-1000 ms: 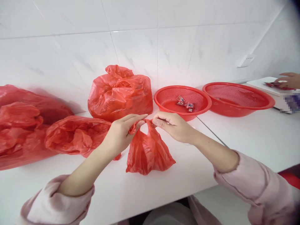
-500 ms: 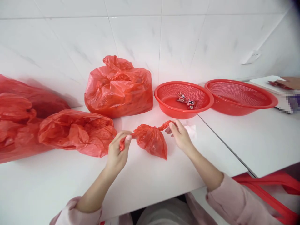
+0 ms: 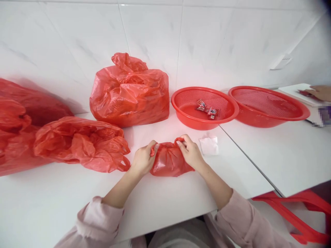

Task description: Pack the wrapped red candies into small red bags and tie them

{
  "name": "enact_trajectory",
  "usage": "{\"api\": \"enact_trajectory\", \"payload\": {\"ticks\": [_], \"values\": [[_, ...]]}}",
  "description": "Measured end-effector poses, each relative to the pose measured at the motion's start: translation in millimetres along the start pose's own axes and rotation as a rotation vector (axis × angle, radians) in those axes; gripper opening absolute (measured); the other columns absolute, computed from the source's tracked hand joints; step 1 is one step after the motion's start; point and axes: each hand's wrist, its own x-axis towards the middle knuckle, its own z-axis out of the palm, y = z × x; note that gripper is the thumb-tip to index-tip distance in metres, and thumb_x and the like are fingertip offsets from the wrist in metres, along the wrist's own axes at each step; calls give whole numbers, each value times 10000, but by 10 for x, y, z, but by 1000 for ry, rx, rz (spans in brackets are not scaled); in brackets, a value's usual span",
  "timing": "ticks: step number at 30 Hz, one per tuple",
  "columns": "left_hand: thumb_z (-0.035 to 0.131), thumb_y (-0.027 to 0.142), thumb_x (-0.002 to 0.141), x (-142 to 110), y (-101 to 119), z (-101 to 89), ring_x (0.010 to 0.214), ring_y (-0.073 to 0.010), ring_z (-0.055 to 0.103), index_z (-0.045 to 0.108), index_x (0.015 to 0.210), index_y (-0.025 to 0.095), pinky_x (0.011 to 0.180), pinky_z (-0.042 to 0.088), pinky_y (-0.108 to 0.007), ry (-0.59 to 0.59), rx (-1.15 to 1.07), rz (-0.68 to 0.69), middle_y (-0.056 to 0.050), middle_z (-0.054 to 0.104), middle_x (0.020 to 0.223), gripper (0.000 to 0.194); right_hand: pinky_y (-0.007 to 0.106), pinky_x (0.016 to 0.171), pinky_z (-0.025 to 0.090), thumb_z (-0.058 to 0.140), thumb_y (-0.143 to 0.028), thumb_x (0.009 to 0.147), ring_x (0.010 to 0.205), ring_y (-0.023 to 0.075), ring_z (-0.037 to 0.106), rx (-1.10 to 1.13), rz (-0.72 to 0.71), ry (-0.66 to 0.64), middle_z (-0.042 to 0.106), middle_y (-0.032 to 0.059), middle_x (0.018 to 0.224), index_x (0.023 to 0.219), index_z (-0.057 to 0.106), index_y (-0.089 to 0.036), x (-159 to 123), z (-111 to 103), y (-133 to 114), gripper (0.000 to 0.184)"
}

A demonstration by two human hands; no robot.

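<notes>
A small red plastic bag (image 3: 171,162) rests on the white table between my hands, its top gathered and its body bulging. My left hand (image 3: 144,156) is closed around the bag's left top end, with a bit of red plastic poking out by the thumb. At the right top corner, my right hand (image 3: 190,150) pinches the other twisted end. What the bag holds cannot be made out. Just right of my right hand lies a small white square packet (image 3: 209,145).
A big stuffed red bag (image 3: 131,94) stands against the tiled wall. Crumpled red bags (image 3: 85,146) lie at left. Behind, a red basket (image 3: 178,115) holds small packets (image 3: 212,113); a second red basket (image 3: 258,119) adjoins it. Another person's hand (image 3: 322,93) is far right, above a red stool (image 3: 297,198).
My hands have come closer together, and the bag's stretched ends are now bunched short in them. The bag looks wider and flatter. The white packet, partly covered before, shows fully.
</notes>
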Motion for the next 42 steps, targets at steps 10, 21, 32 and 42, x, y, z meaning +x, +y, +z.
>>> {"api": "enact_trajectory", "payload": {"ticks": [10,21,32,42], "values": [[310,288,976,-431,194,189,598,-179,562,585,998,248,555,295,-272,-38,226,-124,-14,673,844,278,337,775,439,421,-362,943,903,231,603,-169,23,92,667,57,959,987,536,-225,-226,63,-216,185],[305,312,985,-380,185,234,548,-173,564,596,999,221,515,254,-267,-76,342,-130,-12,673,717,305,271,601,387,364,-431,970,611,167,563,-72,151,-176,605,-29,686,884,485,-254,-222,96,-113,230],[337,283,965,-347,106,214,546,-188,571,615,1005,220,540,249,-276,-89,306,-145,-20,659,640,288,272,605,356,355,-415,978,647,179,600,-197,145,-103,663,-14,735,924,521,-260,-177,49,-61,233],[310,387,992,-392,60,141,644,-162,604,611,989,234,617,410,-252,11,23,-191,-6,664,737,337,279,617,367,417,-420,936,623,165,526,82,202,-9,577,-25,673,800,488,-241,-179,24,43,236]]}}
